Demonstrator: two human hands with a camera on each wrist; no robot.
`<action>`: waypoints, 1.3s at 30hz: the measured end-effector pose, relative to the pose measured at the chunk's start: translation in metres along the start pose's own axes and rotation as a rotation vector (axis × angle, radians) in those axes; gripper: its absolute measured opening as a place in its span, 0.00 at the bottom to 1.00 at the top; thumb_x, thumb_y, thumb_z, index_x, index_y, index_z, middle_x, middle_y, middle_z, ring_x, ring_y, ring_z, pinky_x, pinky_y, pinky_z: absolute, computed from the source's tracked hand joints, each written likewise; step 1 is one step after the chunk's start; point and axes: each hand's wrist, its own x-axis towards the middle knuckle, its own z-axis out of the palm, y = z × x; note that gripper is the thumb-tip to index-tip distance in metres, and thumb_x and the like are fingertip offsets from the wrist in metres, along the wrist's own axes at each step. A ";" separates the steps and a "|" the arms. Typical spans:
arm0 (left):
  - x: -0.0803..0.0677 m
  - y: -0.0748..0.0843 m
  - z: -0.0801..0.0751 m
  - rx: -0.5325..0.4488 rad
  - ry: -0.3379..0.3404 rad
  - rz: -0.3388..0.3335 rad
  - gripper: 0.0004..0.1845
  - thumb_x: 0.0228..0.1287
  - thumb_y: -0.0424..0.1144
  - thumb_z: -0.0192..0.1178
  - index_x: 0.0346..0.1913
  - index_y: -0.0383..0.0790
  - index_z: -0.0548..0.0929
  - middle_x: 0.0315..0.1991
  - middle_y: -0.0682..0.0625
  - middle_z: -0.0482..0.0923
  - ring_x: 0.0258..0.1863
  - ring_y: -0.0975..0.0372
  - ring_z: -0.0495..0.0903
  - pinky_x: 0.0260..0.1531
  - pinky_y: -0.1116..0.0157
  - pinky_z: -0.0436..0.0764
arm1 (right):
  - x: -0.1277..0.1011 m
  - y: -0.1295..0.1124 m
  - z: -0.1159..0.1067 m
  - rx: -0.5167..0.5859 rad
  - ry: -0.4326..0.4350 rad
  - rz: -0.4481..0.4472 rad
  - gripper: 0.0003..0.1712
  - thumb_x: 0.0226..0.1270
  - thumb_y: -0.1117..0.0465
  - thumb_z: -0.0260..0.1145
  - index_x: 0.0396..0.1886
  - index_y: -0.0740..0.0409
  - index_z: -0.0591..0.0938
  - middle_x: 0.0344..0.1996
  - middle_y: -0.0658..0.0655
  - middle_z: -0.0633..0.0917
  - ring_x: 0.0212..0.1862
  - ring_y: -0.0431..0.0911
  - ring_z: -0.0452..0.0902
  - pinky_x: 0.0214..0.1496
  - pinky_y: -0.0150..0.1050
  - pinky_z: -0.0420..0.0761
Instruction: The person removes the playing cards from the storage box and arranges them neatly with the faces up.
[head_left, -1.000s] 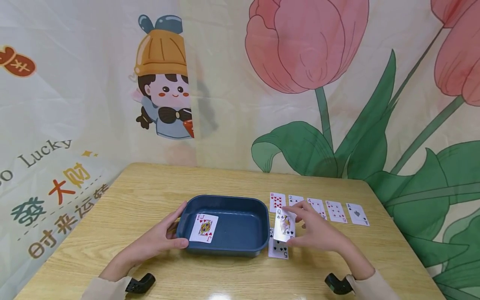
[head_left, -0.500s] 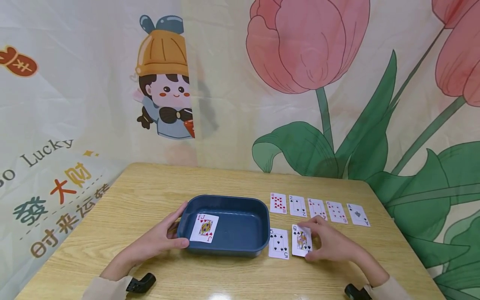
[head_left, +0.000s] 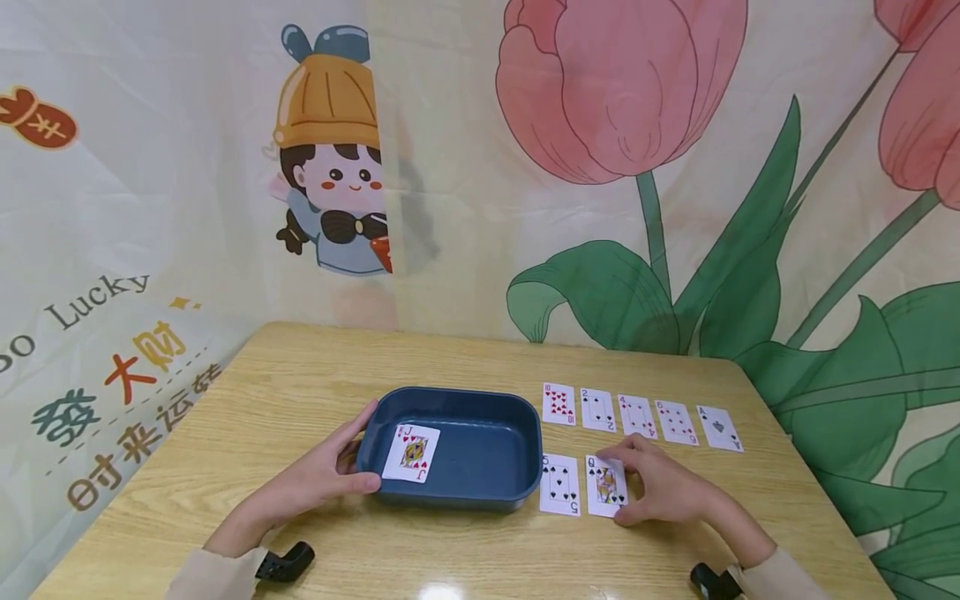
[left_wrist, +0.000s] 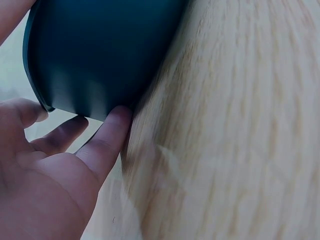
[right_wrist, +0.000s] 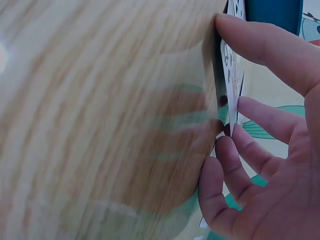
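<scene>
My left hand [head_left: 330, 467] grips the left end of a dark blue rectangular tray [head_left: 457, 502], thumb at its front corner and fingers at the back. In the left wrist view the fingertips touch the tray's wall [left_wrist: 100, 55]. Inside the tray, at the left, lies a face-up jack of hearts playing card [head_left: 411, 453]. My right hand [head_left: 663, 483] holds a queen playing card [head_left: 606, 487] by its edges, right of a five of spades [head_left: 559, 485]. The right wrist view shows the queen edge-on, close over the table, between thumb and fingers.
Behind the right hand, a row of face-up cards runs rightward from a ten [head_left: 558, 404] through a two [head_left: 598, 410], a four [head_left: 637, 416] and a six [head_left: 677, 422] to an ace [head_left: 719, 428]. A printed cloth [head_left: 450, 167] hangs behind the wooden table [head_left: 330, 358].
My right hand has carried the queen rightward and down, from over the five to the table beside it, uncovering the five and the back row. The left hand stays at the tray.
</scene>
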 end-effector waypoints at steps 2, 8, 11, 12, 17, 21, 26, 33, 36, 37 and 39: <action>0.000 0.001 0.000 0.000 0.000 0.004 0.59 0.70 0.33 0.71 0.88 0.54 0.38 0.82 0.27 0.47 0.72 0.39 0.69 0.59 0.70 0.80 | 0.000 0.000 0.000 0.002 -0.005 -0.005 0.48 0.53 0.48 0.87 0.73 0.53 0.79 0.58 0.54 0.73 0.56 0.49 0.69 0.60 0.42 0.75; 0.000 0.001 0.001 -0.016 -0.005 -0.001 0.59 0.70 0.34 0.72 0.88 0.54 0.38 0.82 0.28 0.48 0.71 0.40 0.69 0.58 0.70 0.80 | -0.003 -0.003 0.000 -0.002 -0.018 -0.019 0.48 0.53 0.48 0.87 0.73 0.53 0.79 0.56 0.53 0.72 0.56 0.50 0.67 0.57 0.39 0.72; 0.000 0.000 0.000 -0.034 -0.018 0.014 0.59 0.70 0.32 0.71 0.88 0.52 0.37 0.82 0.27 0.48 0.71 0.40 0.70 0.58 0.69 0.81 | -0.003 -0.005 0.000 -0.011 -0.018 -0.020 0.48 0.53 0.48 0.87 0.73 0.54 0.79 0.57 0.53 0.72 0.57 0.50 0.67 0.58 0.40 0.73; 0.000 -0.001 0.000 -0.041 -0.023 0.021 0.59 0.71 0.32 0.71 0.88 0.52 0.37 0.82 0.27 0.47 0.70 0.40 0.70 0.58 0.68 0.81 | -0.003 -0.005 0.000 -0.013 -0.019 -0.019 0.48 0.53 0.48 0.87 0.73 0.54 0.79 0.57 0.53 0.72 0.57 0.50 0.67 0.59 0.40 0.73; 0.000 -0.004 0.000 -0.056 -0.038 0.039 0.59 0.71 0.32 0.70 0.88 0.50 0.36 0.83 0.27 0.45 0.70 0.39 0.70 0.58 0.67 0.82 | -0.004 -0.009 -0.001 -0.013 -0.025 -0.007 0.49 0.52 0.48 0.87 0.73 0.54 0.79 0.58 0.54 0.72 0.58 0.51 0.67 0.60 0.43 0.73; 0.000 -0.003 0.000 -0.039 -0.017 0.000 0.59 0.71 0.33 0.71 0.88 0.53 0.37 0.83 0.29 0.45 0.71 0.40 0.70 0.59 0.69 0.81 | -0.004 -0.009 -0.001 -0.019 -0.027 -0.003 0.49 0.52 0.48 0.87 0.74 0.54 0.79 0.58 0.54 0.72 0.58 0.51 0.66 0.60 0.43 0.73; 0.000 -0.001 0.000 -0.035 -0.005 -0.026 0.59 0.71 0.32 0.70 0.88 0.55 0.37 0.84 0.31 0.45 0.72 0.40 0.68 0.59 0.69 0.80 | -0.003 -0.009 -0.001 -0.019 -0.030 -0.001 0.49 0.53 0.47 0.87 0.74 0.54 0.78 0.58 0.54 0.72 0.58 0.51 0.66 0.60 0.44 0.72; 0.000 -0.001 0.000 -0.038 -0.020 0.007 0.59 0.71 0.32 0.70 0.88 0.51 0.36 0.83 0.29 0.45 0.71 0.40 0.70 0.58 0.69 0.81 | -0.003 -0.008 0.000 -0.020 -0.037 -0.001 0.51 0.52 0.46 0.87 0.75 0.55 0.77 0.58 0.54 0.71 0.58 0.51 0.66 0.59 0.43 0.72; 0.000 -0.002 0.000 -0.038 -0.017 0.001 0.59 0.71 0.32 0.70 0.88 0.52 0.37 0.83 0.29 0.46 0.71 0.41 0.70 0.58 0.69 0.81 | -0.002 -0.008 -0.001 -0.023 -0.037 0.000 0.51 0.52 0.46 0.87 0.75 0.55 0.77 0.58 0.54 0.71 0.58 0.51 0.66 0.59 0.43 0.72; 0.000 -0.002 0.000 -0.035 -0.019 0.005 0.59 0.71 0.32 0.70 0.88 0.51 0.36 0.83 0.29 0.45 0.71 0.40 0.70 0.58 0.69 0.81 | -0.002 -0.008 -0.001 -0.024 -0.037 0.002 0.51 0.52 0.46 0.87 0.75 0.55 0.77 0.58 0.54 0.71 0.58 0.51 0.66 0.59 0.43 0.72; 0.000 -0.001 0.000 -0.037 -0.015 -0.005 0.59 0.71 0.33 0.70 0.88 0.53 0.36 0.83 0.30 0.45 0.71 0.41 0.69 0.59 0.69 0.81 | -0.003 -0.009 -0.001 -0.023 -0.037 0.005 0.51 0.52 0.47 0.87 0.75 0.54 0.78 0.58 0.55 0.71 0.58 0.51 0.66 0.59 0.43 0.72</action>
